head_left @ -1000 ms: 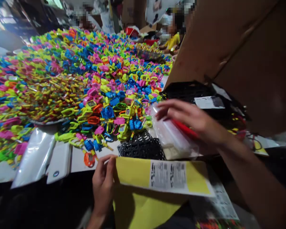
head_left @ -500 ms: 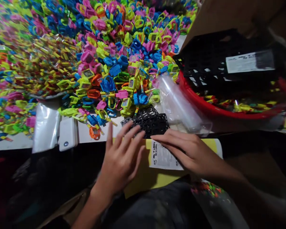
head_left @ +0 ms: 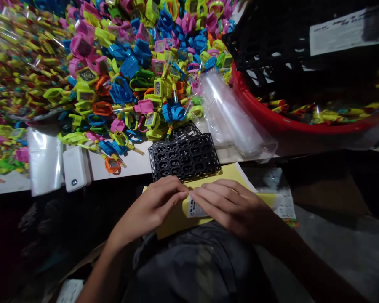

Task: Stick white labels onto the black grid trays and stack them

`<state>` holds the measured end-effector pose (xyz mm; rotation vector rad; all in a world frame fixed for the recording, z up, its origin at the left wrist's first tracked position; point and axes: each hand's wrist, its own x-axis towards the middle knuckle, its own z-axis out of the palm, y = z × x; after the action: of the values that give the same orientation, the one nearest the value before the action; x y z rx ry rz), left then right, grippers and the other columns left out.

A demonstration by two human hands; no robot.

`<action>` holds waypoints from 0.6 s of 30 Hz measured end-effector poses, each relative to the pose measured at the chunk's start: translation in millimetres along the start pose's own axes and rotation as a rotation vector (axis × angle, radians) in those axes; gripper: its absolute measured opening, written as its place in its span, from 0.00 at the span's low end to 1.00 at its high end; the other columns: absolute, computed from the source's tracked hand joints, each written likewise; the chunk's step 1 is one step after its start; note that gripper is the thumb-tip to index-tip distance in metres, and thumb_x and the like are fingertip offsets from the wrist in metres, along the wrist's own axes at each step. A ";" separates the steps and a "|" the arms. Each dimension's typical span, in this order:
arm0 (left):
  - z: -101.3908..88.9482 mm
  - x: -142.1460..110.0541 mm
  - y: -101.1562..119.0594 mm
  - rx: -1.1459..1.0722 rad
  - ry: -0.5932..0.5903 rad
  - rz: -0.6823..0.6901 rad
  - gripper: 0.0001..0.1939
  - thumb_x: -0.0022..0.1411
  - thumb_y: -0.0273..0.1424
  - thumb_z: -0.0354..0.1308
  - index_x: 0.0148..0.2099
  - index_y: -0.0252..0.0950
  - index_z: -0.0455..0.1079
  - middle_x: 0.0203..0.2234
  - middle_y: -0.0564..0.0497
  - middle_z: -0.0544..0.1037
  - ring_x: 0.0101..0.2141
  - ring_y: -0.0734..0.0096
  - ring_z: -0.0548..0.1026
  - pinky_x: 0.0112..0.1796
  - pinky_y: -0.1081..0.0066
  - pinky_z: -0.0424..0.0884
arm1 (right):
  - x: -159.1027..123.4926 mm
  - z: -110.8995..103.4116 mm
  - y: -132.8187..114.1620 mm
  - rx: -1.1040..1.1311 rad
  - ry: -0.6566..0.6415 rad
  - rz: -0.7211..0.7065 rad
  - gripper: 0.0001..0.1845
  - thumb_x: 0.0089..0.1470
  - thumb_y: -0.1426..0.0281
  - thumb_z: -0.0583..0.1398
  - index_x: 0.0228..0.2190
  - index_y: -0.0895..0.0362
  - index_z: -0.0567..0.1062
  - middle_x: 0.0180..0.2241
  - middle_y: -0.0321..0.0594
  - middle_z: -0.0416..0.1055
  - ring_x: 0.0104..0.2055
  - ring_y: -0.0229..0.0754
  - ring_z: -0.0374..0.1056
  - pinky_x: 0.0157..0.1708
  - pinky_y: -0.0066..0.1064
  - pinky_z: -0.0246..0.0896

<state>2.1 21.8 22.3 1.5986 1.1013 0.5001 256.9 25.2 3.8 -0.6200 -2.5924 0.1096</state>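
My left hand (head_left: 159, 203) rests over a yellow sheet (head_left: 172, 221), fingers curled toward the thumb at the upper edge of a white printed label (head_left: 196, 210). Whether anything is pinched between those fingertips is hidden. Lying over the same label, my right hand (head_left: 230, 206) has its fingers stretched out and close together, covering much of the print. The fingertips of both hands nearly meet. Just beyond them a black openwork plastic tray (head_left: 185, 156) lies at the table's front edge, over another similar black piece.
Colourful toy watches (head_left: 129, 67) are heaped across the table. Candy-like yellow and red sticks (head_left: 25, 63) pile up at left. A clear plastic bag roll (head_left: 230, 118), a white power bank (head_left: 75, 168), clear bags (head_left: 46, 162), a red basin (head_left: 271, 113) and a black crate (head_left: 281, 29) stand around.
Both hands have come together over the label, my left hand moving away from the black tray and curling its fingers. The tray is now uncovered. The view has shifted closer.
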 end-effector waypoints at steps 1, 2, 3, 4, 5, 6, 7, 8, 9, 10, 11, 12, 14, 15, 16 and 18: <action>1.2 1.4 0.4 -0.007 0.001 -0.013 0.13 0.78 0.35 0.54 0.43 0.39 0.77 0.36 0.51 0.77 0.38 0.68 0.75 0.41 0.71 0.68 | -1.5 -1.1 0.5 0.014 0.006 -0.004 0.20 0.72 0.78 0.52 0.56 0.66 0.79 0.55 0.46 0.79 0.58 0.46 0.70 0.59 0.40 0.66; 2.5 2.7 1.0 -0.016 0.001 -0.028 0.13 0.78 0.36 0.54 0.42 0.39 0.77 0.36 0.51 0.78 0.38 0.68 0.75 0.40 0.71 0.68 | -3.5 -1.9 1.3 0.027 0.015 -0.011 0.20 0.72 0.79 0.52 0.56 0.66 0.79 0.55 0.45 0.79 0.59 0.45 0.69 0.60 0.40 0.67; 3.8 3.9 1.6 -0.026 -0.001 -0.043 0.13 0.78 0.36 0.54 0.42 0.39 0.77 0.36 0.50 0.78 0.38 0.68 0.75 0.40 0.72 0.69 | -5.8 -2.5 2.4 0.038 0.025 -0.018 0.21 0.72 0.80 0.51 0.56 0.66 0.79 0.55 0.46 0.79 0.59 0.44 0.69 0.60 0.40 0.67; 4.9 5.1 2.2 -0.036 -0.002 -0.057 0.13 0.78 0.36 0.55 0.42 0.39 0.77 0.36 0.50 0.78 0.38 0.68 0.75 0.39 0.72 0.69 | -8.5 -2.8 3.6 0.049 0.037 -0.026 0.21 0.71 0.80 0.51 0.55 0.66 0.79 0.55 0.46 0.79 0.59 0.44 0.69 0.60 0.40 0.68; 5.7 6.4 2.9 -0.046 0.003 -0.069 0.13 0.77 0.36 0.55 0.42 0.39 0.78 0.36 0.50 0.78 0.37 0.68 0.75 0.39 0.72 0.68 | -11.3 -2.7 4.8 0.061 0.051 -0.037 0.20 0.70 0.80 0.51 0.54 0.65 0.80 0.55 0.46 0.79 0.59 0.44 0.69 0.60 0.41 0.69; 6.2 7.6 3.7 -0.056 0.022 -0.081 0.13 0.77 0.36 0.55 0.42 0.39 0.78 0.36 0.50 0.78 0.37 0.68 0.75 0.38 0.72 0.68 | -14.2 -2.4 5.8 0.074 0.062 -0.050 0.19 0.70 0.80 0.52 0.52 0.64 0.81 0.54 0.46 0.79 0.59 0.45 0.70 0.60 0.41 0.70; 6.4 8.9 4.6 -0.063 0.049 -0.090 0.13 0.77 0.36 0.55 0.41 0.39 0.77 0.35 0.50 0.78 0.36 0.68 0.75 0.38 0.73 0.68 | -16.7 -1.7 6.5 0.089 0.074 -0.058 0.18 0.70 0.80 0.53 0.49 0.62 0.82 0.53 0.46 0.79 0.58 0.45 0.70 0.59 0.41 0.70; 6.3 10.3 5.6 -0.067 0.075 -0.100 0.12 0.77 0.36 0.56 0.41 0.39 0.77 0.35 0.51 0.78 0.36 0.68 0.75 0.37 0.73 0.68 | -18.7 -0.8 6.9 0.107 0.091 -0.060 0.16 0.69 0.80 0.54 0.47 0.61 0.82 0.52 0.46 0.79 0.58 0.45 0.70 0.59 0.41 0.70; 6.3 11.7 6.6 -0.067 0.094 -0.107 0.12 0.76 0.36 0.56 0.40 0.39 0.77 0.34 0.51 0.78 0.35 0.69 0.74 0.36 0.74 0.67 | -19.9 0.2 6.7 0.127 0.108 -0.045 0.16 0.69 0.79 0.55 0.47 0.60 0.82 0.52 0.45 0.80 0.57 0.45 0.71 0.59 0.41 0.70; 6.4 13.2 7.7 -0.067 0.100 -0.113 0.12 0.76 0.36 0.57 0.40 0.39 0.78 0.34 0.51 0.77 0.35 0.70 0.74 0.36 0.74 0.66 | -20.4 1.5 6.1 0.143 0.123 -0.009 0.16 0.69 0.79 0.55 0.48 0.60 0.82 0.51 0.44 0.80 0.57 0.45 0.70 0.59 0.40 0.69; 6.9 14.6 8.9 -0.068 0.094 -0.114 0.12 0.76 0.36 0.57 0.40 0.39 0.78 0.34 0.52 0.77 0.35 0.70 0.74 0.35 0.74 0.66 | -20.1 2.9 4.9 0.150 0.131 0.050 0.17 0.68 0.79 0.54 0.51 0.61 0.80 0.52 0.45 0.79 0.57 0.46 0.70 0.60 0.41 0.68; 7.7 16.0 10.2 -0.070 0.079 -0.114 0.12 0.76 0.36 0.57 0.40 0.39 0.78 0.34 0.52 0.77 0.35 0.71 0.74 0.35 0.75 0.66 | -19.3 4.6 3.4 0.148 0.138 0.121 0.19 0.68 0.80 0.55 0.55 0.62 0.79 0.53 0.46 0.79 0.58 0.47 0.69 0.61 0.43 0.67; 10.6 18.4 12.7 -0.073 0.054 -0.113 0.12 0.76 0.36 0.57 0.40 0.39 0.78 0.34 0.52 0.77 0.35 0.71 0.73 0.36 0.75 0.66 | -17.1 8.8 -0.9 0.129 0.143 0.244 0.24 0.67 0.80 0.56 0.61 0.65 0.74 0.56 0.50 0.77 0.60 0.51 0.68 0.64 0.47 0.63; 12.3 19.5 13.9 -0.074 0.049 -0.113 0.12 0.76 0.36 0.57 0.40 0.39 0.78 0.34 0.52 0.77 0.35 0.71 0.73 0.37 0.75 0.67 | -16.3 11.3 -3.4 0.122 0.147 0.278 0.25 0.66 0.80 0.56 0.63 0.66 0.73 0.56 0.52 0.77 0.61 0.52 0.68 0.66 0.50 0.61; 13.9 20.3 14.9 -0.076 0.045 -0.116 0.12 0.76 0.36 0.57 0.40 0.39 0.78 0.34 0.52 0.77 0.35 0.71 0.74 0.38 0.74 0.67 | -16.0 14.0 -6.1 0.119 0.161 0.296 0.25 0.66 0.80 0.57 0.63 0.68 0.72 0.57 0.53 0.76 0.61 0.52 0.68 0.67 0.51 0.60; 15.9 21.2 16.3 -0.078 0.039 -0.129 0.13 0.76 0.37 0.57 0.40 0.39 0.78 0.35 0.51 0.77 0.37 0.69 0.75 0.39 0.73 0.68 | -17.3 19.1 -11.4 0.118 0.203 0.304 0.24 0.67 0.81 0.56 0.62 0.69 0.73 0.56 0.52 0.77 0.60 0.51 0.69 0.67 0.50 0.60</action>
<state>31.2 31.5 27.4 1.4452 1.1918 0.4841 257.0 7.8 -18.4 -0.9262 -2.2645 0.2793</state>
